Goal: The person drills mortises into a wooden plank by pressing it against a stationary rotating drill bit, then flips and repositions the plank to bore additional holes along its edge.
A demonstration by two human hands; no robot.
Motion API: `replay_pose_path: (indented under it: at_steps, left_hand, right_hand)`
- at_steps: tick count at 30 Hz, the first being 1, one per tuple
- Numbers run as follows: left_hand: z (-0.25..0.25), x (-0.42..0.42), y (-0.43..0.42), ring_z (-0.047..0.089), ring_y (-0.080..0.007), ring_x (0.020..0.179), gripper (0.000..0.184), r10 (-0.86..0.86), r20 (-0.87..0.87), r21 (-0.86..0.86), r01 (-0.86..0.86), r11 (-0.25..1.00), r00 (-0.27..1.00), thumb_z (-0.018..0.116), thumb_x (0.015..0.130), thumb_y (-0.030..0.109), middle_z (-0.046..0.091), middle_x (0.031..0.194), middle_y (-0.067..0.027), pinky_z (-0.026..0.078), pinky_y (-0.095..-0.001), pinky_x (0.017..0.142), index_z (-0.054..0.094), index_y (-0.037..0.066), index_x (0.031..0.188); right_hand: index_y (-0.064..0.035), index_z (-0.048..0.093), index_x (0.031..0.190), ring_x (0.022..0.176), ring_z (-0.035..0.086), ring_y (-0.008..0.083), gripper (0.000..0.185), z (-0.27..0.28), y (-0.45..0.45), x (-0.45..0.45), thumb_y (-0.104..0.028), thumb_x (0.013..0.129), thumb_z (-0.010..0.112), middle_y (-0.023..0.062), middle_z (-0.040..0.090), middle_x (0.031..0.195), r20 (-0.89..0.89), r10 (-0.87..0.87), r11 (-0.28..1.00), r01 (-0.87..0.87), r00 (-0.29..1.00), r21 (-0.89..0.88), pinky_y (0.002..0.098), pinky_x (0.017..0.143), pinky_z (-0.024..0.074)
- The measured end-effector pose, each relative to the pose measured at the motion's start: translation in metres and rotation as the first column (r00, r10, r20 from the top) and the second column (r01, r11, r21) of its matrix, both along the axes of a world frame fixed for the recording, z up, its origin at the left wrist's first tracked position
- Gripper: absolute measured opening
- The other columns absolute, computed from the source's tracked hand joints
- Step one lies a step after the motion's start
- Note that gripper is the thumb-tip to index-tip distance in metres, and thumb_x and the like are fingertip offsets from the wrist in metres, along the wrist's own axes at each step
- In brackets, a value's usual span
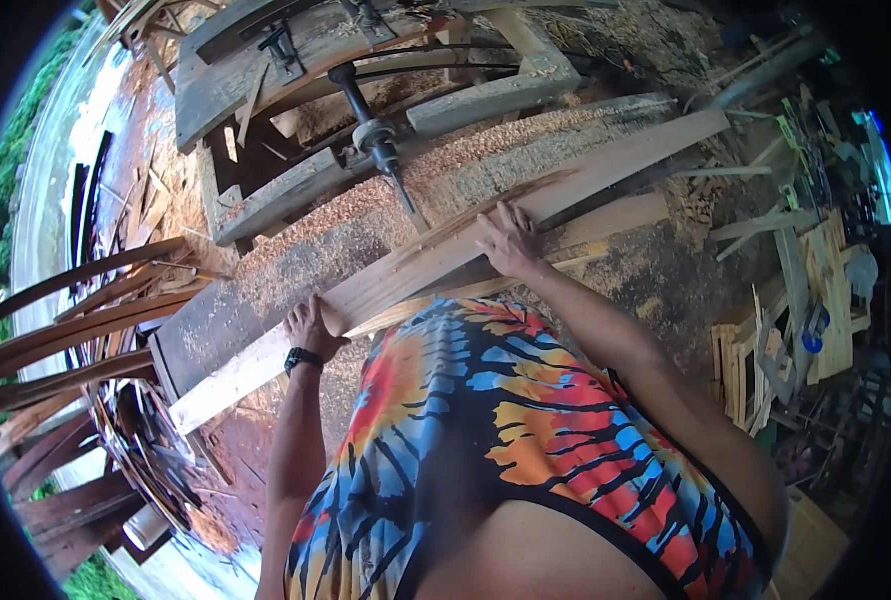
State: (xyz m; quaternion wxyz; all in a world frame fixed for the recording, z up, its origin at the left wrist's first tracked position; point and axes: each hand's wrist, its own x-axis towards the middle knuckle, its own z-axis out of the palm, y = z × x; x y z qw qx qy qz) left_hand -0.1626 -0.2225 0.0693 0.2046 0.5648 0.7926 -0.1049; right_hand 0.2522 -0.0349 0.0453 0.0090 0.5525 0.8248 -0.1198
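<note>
Tabletop [205,335]: stretches broad and dark from 8 to 2 o'clock, strewn with chips and dust.
Frame [495,105]: rough timber at 12 o'clock, beyond the tabletop.
Board [450,252]: on the tabletop, slanting from 9 o'clock through the middle to 2 o'clock; pale, straight, with a darker streak toward 2 o'clock. Judged by its length and slim section, it should be stiff and of moderate weight, awkward to swing, hardly fragile. Loose dust may let it slide; raw edges may splinter.
Sunlit strip [230,385]: runs on past the board toward 8 o'clock; whether the two are one piece, I cannot tell.
Plank [615,222]: lies at 2 o'clock, on the near side of the board.
Spindle [377,140]: at 11 o'clock, its tip pointing down close to the board's far edge; contact cannot be made out.
Right hand [508,240]: at 1 o'clock, palm down on the board, part open, fingers parted and slightly bent; it presses rather than wraps.
Left hand [312,328]: at 9 o'clock, half open over the board's near-left part, thumb spread away from the fingers; any curl underneath is hidden.
Best hold: both long edges, hands wide apart as here, fingers well clear of the spindle tip.
Watch [303,358]: dark, on the left wrist.
Shavings [495,133]: light curls heaped toward 12 o'clock.
</note>
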Motion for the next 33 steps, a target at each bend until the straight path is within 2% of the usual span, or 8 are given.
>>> replay_pose_path:
  at_steps: [14, 21, 23, 26, 29, 31, 32, 33]
  left_hand:
    - [0.004, -0.014, 0.001, 0.043, -0.0427, 0.145, 0.130, -0.123, 0.049, -0.015, 0.124, 0.992, 0.991, 0.097, 0.064, 0.054, 0.048, 0.152, -0.0237, 0.028, -0.0629, 0.120, 0.028, 0.011, 0.165]
    - [-0.014, -0.097, 0.004, 0.056, -0.0387, 0.138, 0.097, -0.185, 0.408, 0.077, 0.169, 0.983, 0.894, 0.089, 0.077, 0.059, 0.061, 0.147, -0.0209, 0.043, -0.0538, 0.115, 0.055, 0.008, 0.152]
    - [-0.012, -0.131, 0.004, 0.072, -0.0406, 0.113, 0.070, -0.065, 0.441, -0.021, 0.082, 0.996, 0.895, 0.077, 0.089, 0.064, 0.076, 0.118, -0.0254, 0.056, -0.0486, 0.098, 0.076, 0.003, 0.122]
    - [-0.001, -0.176, -0.002, 0.072, -0.0428, 0.110, 0.074, 0.081, 0.290, -0.276, 0.002, 0.961, 0.953, 0.060, 0.096, 0.072, 0.075, 0.108, -0.0302, 0.055, -0.0507, 0.095, 0.078, 0.001, 0.108]
    - [0.005, -0.217, -0.030, 0.066, -0.0507, 0.116, 0.089, 0.008, 0.316, -0.202, 0.059, 0.978, 0.949, 0.039, 0.101, 0.078, 0.071, 0.113, -0.0350, 0.050, -0.0552, 0.101, 0.079, -0.001, 0.108]
    - [-0.018, -0.254, -0.047, 0.061, -0.0508, 0.127, 0.094, 0.071, 0.140, -0.322, -0.023, 0.947, 0.988, 0.037, 0.101, 0.079, 0.065, 0.125, -0.0400, 0.047, -0.0554, 0.107, 0.072, -0.004, 0.126]
    - [-0.028, -0.273, -0.059, 0.060, -0.0501, 0.131, 0.093, 0.094, 0.247, -0.265, -0.026, 0.964, 0.965, 0.039, 0.101, 0.078, 0.064, 0.130, -0.0391, 0.046, -0.0533, 0.110, 0.071, -0.004, 0.129]
    - [-0.031, -0.284, -0.063, 0.059, -0.0495, 0.133, 0.091, 0.124, 0.217, -0.306, -0.053, 0.950, 0.968, 0.043, 0.102, 0.076, 0.064, 0.133, -0.0374, 0.045, -0.0517, 0.111, 0.070, -0.006, 0.131]
  right_hand:
    - [-0.0145, 0.053, 0.155, 0.150, 0.035, 0.0429, 0.068, 0.012, -0.040, -0.075, -0.052, 0.100, 0.066, 0.0194, 0.039, 0.163, 0.055, -0.105, 0.991, 0.109, 0.993, -0.073, 0.0638, 0.122, 0.0291]
    - [-0.0175, 0.064, 0.143, 0.144, 0.043, 0.0411, 0.059, 0.015, -0.100, -0.128, -0.046, 0.092, 0.073, 0.0187, 0.047, 0.156, -0.154, 0.325, 0.943, -0.308, 0.933, 0.123, 0.0621, 0.118, 0.0345]
    - [-0.0139, 0.065, 0.137, 0.137, 0.050, 0.0412, 0.054, 0.017, -0.106, -0.133, -0.037, 0.090, 0.076, 0.0223, 0.056, 0.146, -0.330, 0.193, 0.970, -0.130, 0.924, 0.205, 0.0593, 0.114, 0.0402]
    - [0.0003, 0.066, 0.127, 0.116, 0.064, 0.0440, 0.052, 0.013, -0.113, -0.121, -0.026, 0.086, 0.081, 0.0235, 0.069, 0.121, -0.455, -0.135, 0.926, 0.275, 0.880, 0.258, 0.0502, 0.102, 0.0516]
    - [-0.0011, 0.066, 0.127, 0.111, 0.069, 0.0359, 0.050, -0.020, -0.107, -0.102, -0.037, 0.094, 0.077, 0.0209, 0.071, 0.120, -0.278, -0.853, 0.521, 0.744, 0.441, -0.418, 0.0472, 0.095, 0.0555]
    - [-0.0017, 0.064, 0.130, 0.110, 0.067, 0.0369, 0.056, -0.028, -0.109, -0.099, -0.041, 0.092, 0.079, 0.0193, 0.066, 0.129, -0.233, -0.970, 0.231, 0.530, 0.063, -0.816, 0.0516, 0.096, 0.0556]
    - [-0.0020, 0.063, 0.132, 0.110, 0.066, 0.0374, 0.060, -0.034, -0.109, -0.095, -0.043, 0.092, 0.079, 0.0185, 0.064, 0.134, -0.150, -0.982, 0.105, 0.332, -0.114, -0.938, 0.0538, 0.097, 0.0556]
    - [-0.0043, 0.063, 0.133, 0.103, 0.065, 0.0313, 0.057, -0.062, -0.110, -0.091, -0.039, 0.091, 0.080, 0.0148, 0.061, 0.133, -0.133, -0.984, 0.100, 0.250, -0.120, -0.963, 0.0499, 0.091, 0.0557]
